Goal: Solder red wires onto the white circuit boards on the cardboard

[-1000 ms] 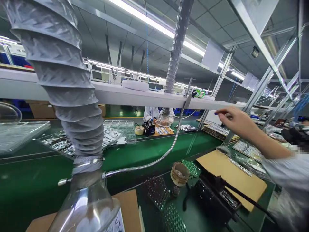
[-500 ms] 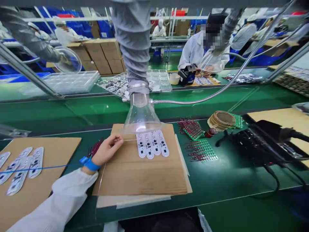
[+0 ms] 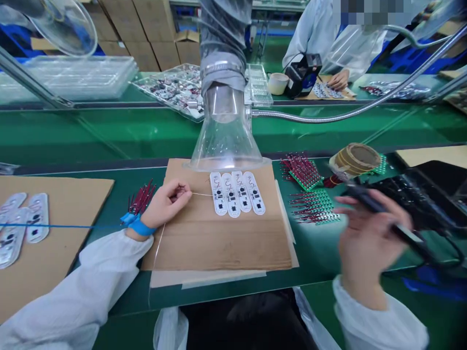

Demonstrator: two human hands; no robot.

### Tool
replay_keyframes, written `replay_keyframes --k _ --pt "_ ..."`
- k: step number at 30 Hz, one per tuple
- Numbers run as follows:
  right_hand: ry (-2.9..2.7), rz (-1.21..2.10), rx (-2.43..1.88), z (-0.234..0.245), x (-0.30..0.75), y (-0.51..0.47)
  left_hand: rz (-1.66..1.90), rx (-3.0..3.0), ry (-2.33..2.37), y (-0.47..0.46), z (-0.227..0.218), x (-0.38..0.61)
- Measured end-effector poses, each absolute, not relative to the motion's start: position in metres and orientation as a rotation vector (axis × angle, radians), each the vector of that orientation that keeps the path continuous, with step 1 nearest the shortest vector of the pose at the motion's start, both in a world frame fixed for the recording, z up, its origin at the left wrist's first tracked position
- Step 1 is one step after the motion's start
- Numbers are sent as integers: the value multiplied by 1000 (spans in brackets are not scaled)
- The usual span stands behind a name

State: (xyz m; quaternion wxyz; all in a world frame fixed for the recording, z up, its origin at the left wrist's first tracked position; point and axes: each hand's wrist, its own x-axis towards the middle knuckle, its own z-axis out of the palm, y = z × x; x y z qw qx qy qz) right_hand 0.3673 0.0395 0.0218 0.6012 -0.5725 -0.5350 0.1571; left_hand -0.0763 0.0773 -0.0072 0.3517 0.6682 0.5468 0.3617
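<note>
My left hand (image 3: pixel 166 204) rests on a brown cardboard sheet (image 3: pixel 219 243) and pinches a thin solder wire (image 3: pixel 202 194), whose tip points at a row of several white oval circuit boards (image 3: pixel 237 192). A blue strap circles that wrist. My right hand (image 3: pixel 368 238), blurred by motion, grips a black soldering iron (image 3: pixel 379 211) over the green bench, right of the cardboard. A clear fume funnel (image 3: pixel 226 138) hangs just behind the boards.
Green boards with red leads (image 3: pixel 308 187) and a tape roll (image 3: pixel 355 158) lie right of the cardboard. A black solder station (image 3: pixel 426 194) sits at far right. More white boards (image 3: pixel 18 228) lie on cardboard at left. Across the conveyor a person (image 3: pixel 328 43) works.
The view dropped from the overhead shelf to the bench. My right hand came down from the shelf and now holds the soldering iron. My left hand stays pinching the wire.
</note>
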Motion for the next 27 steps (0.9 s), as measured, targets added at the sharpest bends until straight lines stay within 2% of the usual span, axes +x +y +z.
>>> replay_keyframes --k 5,10,21,27 --pt "-1314 647 -1252 -16 286 16 908 1794 1381 68 -3 -87" --pt "-1469 711 -1208 -35 289 0 946 1809 1369 61 -3 -97" --pt "-1560 849 -1239 -34 299 -4 846 1824 1362 63 4 -93" --pt "-1651 805 -1194 -25 296 0 799 1864 1358 62 4 -93"
